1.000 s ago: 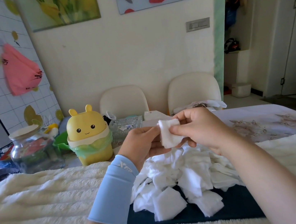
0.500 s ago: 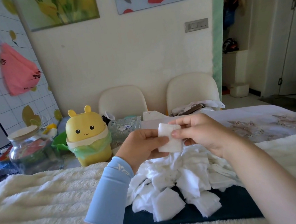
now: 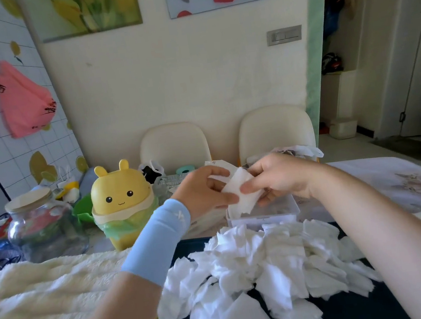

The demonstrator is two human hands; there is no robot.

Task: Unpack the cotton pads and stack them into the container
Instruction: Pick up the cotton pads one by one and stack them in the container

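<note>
A white square cotton pad (image 3: pixel 240 194) is held tilted between both hands, above the clear plastic container (image 3: pixel 263 215). My left hand (image 3: pixel 204 192), with a light blue sleeve on the wrist, pinches the pad's left edge. My right hand (image 3: pixel 277 177) pinches its right side. The container stands on the table just behind a big loose heap of white cotton pads (image 3: pixel 261 270). The heap lies on a dark blue cloth (image 3: pixel 344 313). The inside of the container is mostly hidden by my hands.
A yellow bunny-faced bin (image 3: pixel 122 200) with a green liner stands left of my hands. A glass jar (image 3: pixel 40 224) and clutter sit further left. A cream fluffy blanket (image 3: pixel 40 302) covers the near table. Two cream chairs (image 3: pixel 175 144) stand behind.
Both hands have moved forward with the pad, away from above the heap to over the container. The pad is now tilted and held lower toward the container's opening.
</note>
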